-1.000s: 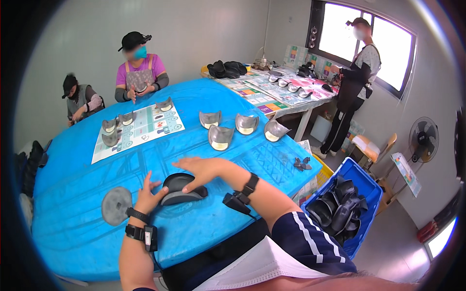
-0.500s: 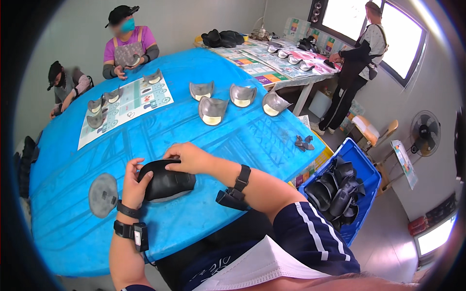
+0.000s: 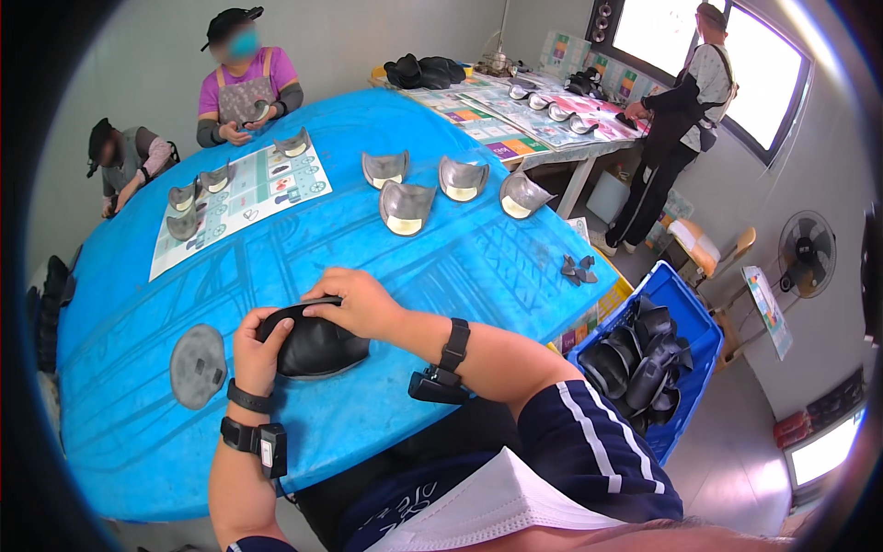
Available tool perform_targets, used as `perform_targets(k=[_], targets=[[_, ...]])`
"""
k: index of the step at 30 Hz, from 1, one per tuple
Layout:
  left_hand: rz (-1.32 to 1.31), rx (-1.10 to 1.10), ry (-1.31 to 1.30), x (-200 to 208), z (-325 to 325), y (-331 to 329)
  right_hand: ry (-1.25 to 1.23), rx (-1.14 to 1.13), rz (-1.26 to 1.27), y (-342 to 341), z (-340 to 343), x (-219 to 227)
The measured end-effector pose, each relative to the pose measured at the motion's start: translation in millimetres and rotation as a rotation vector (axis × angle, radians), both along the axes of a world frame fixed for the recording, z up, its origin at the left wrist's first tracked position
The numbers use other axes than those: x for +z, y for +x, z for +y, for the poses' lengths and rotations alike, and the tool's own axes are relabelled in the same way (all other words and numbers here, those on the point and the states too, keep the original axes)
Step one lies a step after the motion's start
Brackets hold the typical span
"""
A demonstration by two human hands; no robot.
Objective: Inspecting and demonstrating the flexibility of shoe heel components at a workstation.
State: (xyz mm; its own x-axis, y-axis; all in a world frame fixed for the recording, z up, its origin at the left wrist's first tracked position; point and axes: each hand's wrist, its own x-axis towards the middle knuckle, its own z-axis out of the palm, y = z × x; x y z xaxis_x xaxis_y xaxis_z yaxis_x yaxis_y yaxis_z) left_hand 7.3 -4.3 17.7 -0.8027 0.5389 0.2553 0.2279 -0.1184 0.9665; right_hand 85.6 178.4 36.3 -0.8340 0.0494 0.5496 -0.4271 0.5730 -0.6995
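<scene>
Clock directions run from the black molded shell (image 3: 326,354), on the near part of the blue-covered surface (image 3: 138,331), whose near edge lies at six. The left hand's (image 3: 256,354) grip pinches the shell's left end between thumb and fingers; the right hand's (image 3: 354,304) grip pinches its far rim. A grey oval disc (image 3: 197,354) lies at nine; a broad blue stretch separates both hands from the printed sheet (image 3: 175,253) at eleven and grey cups (image 3: 405,207) at one. At half past two, dark scraps (image 3: 578,270) lie near the right edge. Beyond it, at three, a blue crate (image 3: 690,308) stands near the right sleeve (image 3: 552,432). The window (image 3: 754,101) is at two.
</scene>
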Motion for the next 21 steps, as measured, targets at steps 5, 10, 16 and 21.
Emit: perform_targets(k=[5,10,16,21], targets=[[-0.085,-0.061,0.032,2,-1,3,-0.009,-0.017,0.087,-6,2,-9],[-0.076,-0.049,-0.028,4,-2,4,0.102,-0.008,0.283,-5,-2,-4],[0.03,-0.033,-0.045,6,0,11,0.241,-0.075,0.314,3,0,-3],[-0.002,-0.019,-0.022,3,0,10,0.448,-0.147,0.379,10,9,23]])
